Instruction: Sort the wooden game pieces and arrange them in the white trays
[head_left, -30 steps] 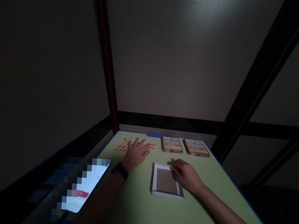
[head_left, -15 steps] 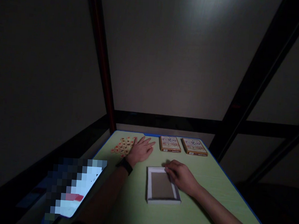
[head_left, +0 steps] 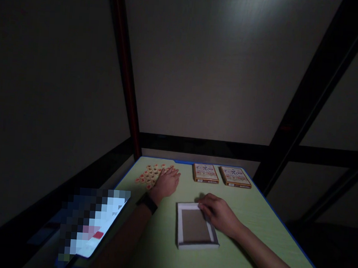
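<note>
My left hand (head_left: 167, 182) lies on the green table (head_left: 247, 212) with its fingers drawn together over the right edge of a spread of small wooden game tiles (head_left: 149, 175). A dark watch band sits on that wrist. My right hand (head_left: 218, 212) rests with curled fingers on the far right corner of a shallow white box tray (head_left: 195, 229) that has a brown cardboard bottom. Nothing lies in the tray.
Two flat orange-rimmed game boxes (head_left: 206, 173) (head_left: 235, 176) lie side by side at the table's far edge. A lit tablet screen (head_left: 94, 222) stands at the left of the table. Dark beams and pale wall panels rise behind.
My left hand has drawn its spread fingers together and pulled slightly left over the tiles. The tray and my right hand have shifted little; the camera view has wobbled.
</note>
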`<state>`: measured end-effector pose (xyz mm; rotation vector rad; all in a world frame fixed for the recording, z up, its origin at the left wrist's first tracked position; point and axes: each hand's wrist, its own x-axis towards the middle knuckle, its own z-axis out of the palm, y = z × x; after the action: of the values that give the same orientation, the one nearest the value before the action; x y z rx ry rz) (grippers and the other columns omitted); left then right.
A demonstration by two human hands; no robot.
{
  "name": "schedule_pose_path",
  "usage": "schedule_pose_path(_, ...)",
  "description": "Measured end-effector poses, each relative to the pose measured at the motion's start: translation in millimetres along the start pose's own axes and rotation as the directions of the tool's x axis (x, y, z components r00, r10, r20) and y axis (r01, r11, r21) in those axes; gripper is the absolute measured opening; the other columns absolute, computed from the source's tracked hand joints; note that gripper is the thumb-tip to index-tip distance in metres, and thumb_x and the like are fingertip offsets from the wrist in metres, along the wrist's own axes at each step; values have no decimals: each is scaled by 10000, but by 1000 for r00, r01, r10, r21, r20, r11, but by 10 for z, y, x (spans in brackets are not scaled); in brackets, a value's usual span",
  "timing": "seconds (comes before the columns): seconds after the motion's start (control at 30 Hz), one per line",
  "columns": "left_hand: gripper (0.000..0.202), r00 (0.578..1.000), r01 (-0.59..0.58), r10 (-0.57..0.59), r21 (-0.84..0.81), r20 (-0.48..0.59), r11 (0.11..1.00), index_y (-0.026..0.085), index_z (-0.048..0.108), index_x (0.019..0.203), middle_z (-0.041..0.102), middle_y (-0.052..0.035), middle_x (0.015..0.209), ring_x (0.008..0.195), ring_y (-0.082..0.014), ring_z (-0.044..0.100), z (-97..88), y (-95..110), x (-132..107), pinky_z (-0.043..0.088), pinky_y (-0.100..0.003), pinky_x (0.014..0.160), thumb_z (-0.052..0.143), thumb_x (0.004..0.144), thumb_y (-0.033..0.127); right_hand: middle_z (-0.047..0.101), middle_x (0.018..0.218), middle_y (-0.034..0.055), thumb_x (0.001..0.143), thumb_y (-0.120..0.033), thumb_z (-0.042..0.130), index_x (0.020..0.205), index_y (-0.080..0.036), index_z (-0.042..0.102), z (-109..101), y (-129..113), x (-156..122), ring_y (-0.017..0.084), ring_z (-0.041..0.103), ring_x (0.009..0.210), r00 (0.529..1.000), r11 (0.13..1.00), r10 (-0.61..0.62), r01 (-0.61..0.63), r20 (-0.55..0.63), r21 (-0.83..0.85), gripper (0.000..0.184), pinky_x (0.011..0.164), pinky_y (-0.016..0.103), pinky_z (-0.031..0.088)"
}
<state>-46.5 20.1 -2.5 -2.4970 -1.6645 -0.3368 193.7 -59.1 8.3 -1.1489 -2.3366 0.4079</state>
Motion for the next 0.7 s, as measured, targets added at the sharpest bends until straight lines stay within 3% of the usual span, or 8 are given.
schedule_pose_path(0.13, 445, 989, 75, -72, 21, -128, 997, 257, 541, 1383, 459, -78, 1513, 1436, -308, 338, -38, 2, -219, 203, -636, 1164, 340, 989, 307, 724, 965, 96, 983, -377, 469, 1043, -220, 747, -19, -20, -21, 218, 671, 890, 1000, 1000, -4, 5, -19, 7, 325, 822, 336, 522)
schedule_pose_path(0.3, 574, 886, 412, -380, 72, -266, 908, 214, 535, 1402, 403, -185, 1530, 1418, -472, 266, -85, -30, -462, 161, -770, 1066, 452, 925, 522, 729, 1125, 105, 995, -430, 426, 1148, -218, 712, -57, 0, 209, 247, 651, 1052, 994, 1000, -4, 7, -111, 24, 387, 942, 401, 494)
schedule_pose_path(0.47, 682, 846, 511, -493, 42, -204, 859, 204, 517, 1419, 387, -223, 1528, 1367, -517, 315, -13, -112, -467, 269, -775, 996, 448, 892, 632, 674, 1270, 120, 1011, -495, 334, 1251, -180, 646, 93, -38, 987, 257, 611, 1181, 999, 992, 40, -40, 3, 122, 504, 1026, 405, 452)
schedule_pose_path(0.6, 644, 868, 473, -459, 36, -192, 880, 172, 515, 1418, 472, -233, 1462, 1357, -475, 367, 28, -135, -437, 286, -705, 1051, 412, 930, 578, 667, 1273, 116, 1032, -498, 213, 1244, -171, 637, 383, -21, 1670, 248, 610, 1180, 994, 994, 11, -23, 112, 102, 576, 1028, 397, 452)
schedule_pose_path(0.7, 594, 878, 454, -441, 33, -185, 890, 148, 543, 1389, 483, -226, 1457, 1374, -446, 370, 31, -131, -450, 267, -655, 1101, 385, 956, 523, 624, 1338, 137, 1017, -549, 216, 1284, -164, 615, 596, 42, 2002, 271, 530, 1289, 993, 996, -7, -2, 115, 85, 616, 1112, 448, 368)
